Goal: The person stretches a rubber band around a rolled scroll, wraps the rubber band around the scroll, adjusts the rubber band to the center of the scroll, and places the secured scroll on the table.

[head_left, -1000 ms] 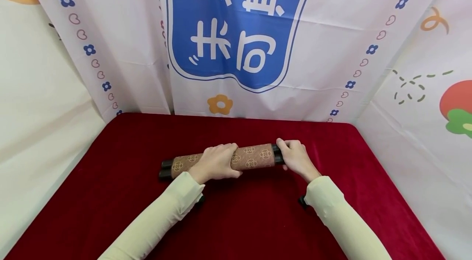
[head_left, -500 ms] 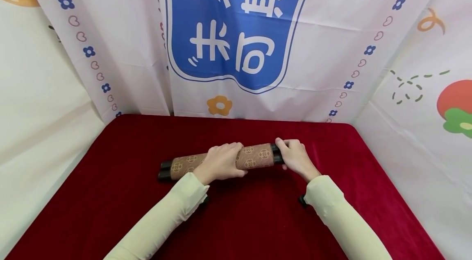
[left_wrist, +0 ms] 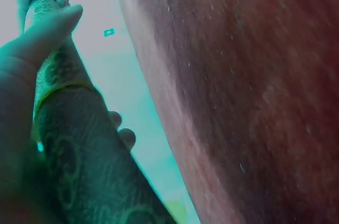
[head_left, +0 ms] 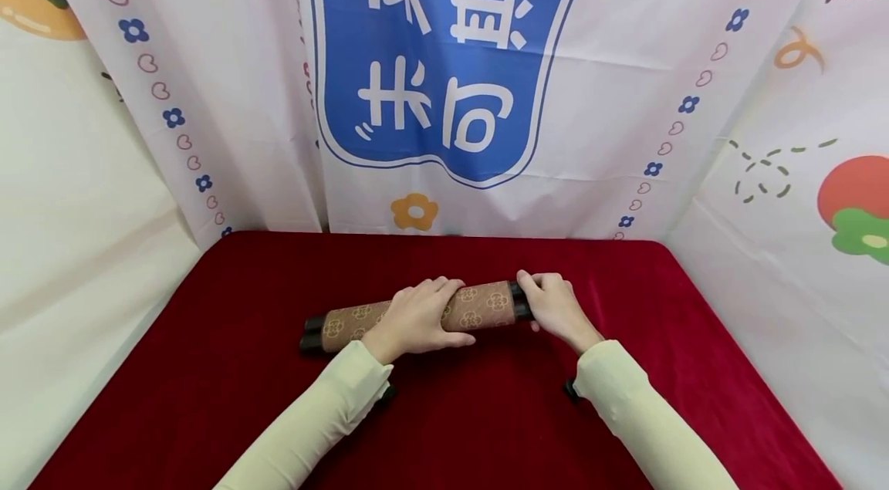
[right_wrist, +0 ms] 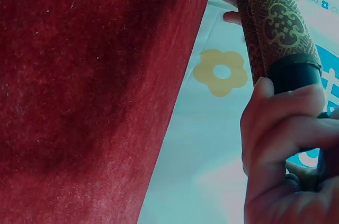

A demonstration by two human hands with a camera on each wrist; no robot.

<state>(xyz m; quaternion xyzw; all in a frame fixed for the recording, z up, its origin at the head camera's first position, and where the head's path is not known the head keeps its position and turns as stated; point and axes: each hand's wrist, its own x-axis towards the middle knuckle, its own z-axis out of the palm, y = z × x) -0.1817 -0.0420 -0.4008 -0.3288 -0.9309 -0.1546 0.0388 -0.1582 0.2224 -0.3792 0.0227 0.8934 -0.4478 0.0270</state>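
Observation:
A rolled scroll (head_left: 486,306) in brown brocade with gold flower patterns is held a little above the red cloth. It is wound on two rollers with black ends (head_left: 312,336). My left hand (head_left: 415,318) grips it round the middle, thumb on the near side. In the left wrist view, fingertips (left_wrist: 126,138) show past the scroll's far edge, and a thin yellowish band (left_wrist: 69,83) circles the scroll near the hand. My right hand (head_left: 556,309) grips the black roller ends on the right; in the right wrist view its fingers (right_wrist: 288,128) curl round them.
A red velvet cloth (head_left: 486,413) covers the table. White printed curtains (head_left: 590,127) hang behind it and on both sides, with a large blue sign (head_left: 424,35) at the back. Dark wrist straps (head_left: 571,391) show by the cuffs.
My left hand has slid a short way right along the scroll, towards my right hand. The right hand keeps its grip on the roller ends. The head view has shifted slightly.

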